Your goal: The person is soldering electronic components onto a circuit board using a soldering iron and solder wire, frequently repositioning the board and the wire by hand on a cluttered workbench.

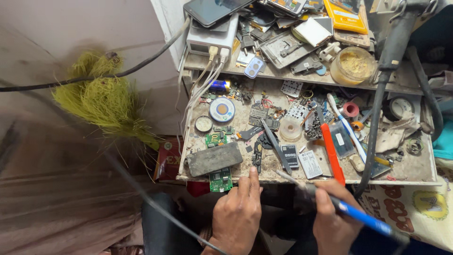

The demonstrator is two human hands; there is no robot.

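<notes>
My right hand (332, 219) grips a blue-handled soldering iron (358, 215); my left hand (237, 215), loosely curled and holding nothing, touches the cluttered surface (415, 170) beside a green circuit board (220, 180).

A cramped phone-repair workshop.

The grimy surface (415, 175) is strewn with green circuit boards (220, 179), small phone batteries (290, 155), tweezers (276, 145), a solder spool (222, 109) and loose chips and screws. On the shelf (283, 74) above lie phones (210, 10), phone back covers, a charger block (211, 35) with white cables and a jar of yellow flux (353, 65). The right hand (332, 217) holds a blue-handled soldering iron (339, 205).
</notes>
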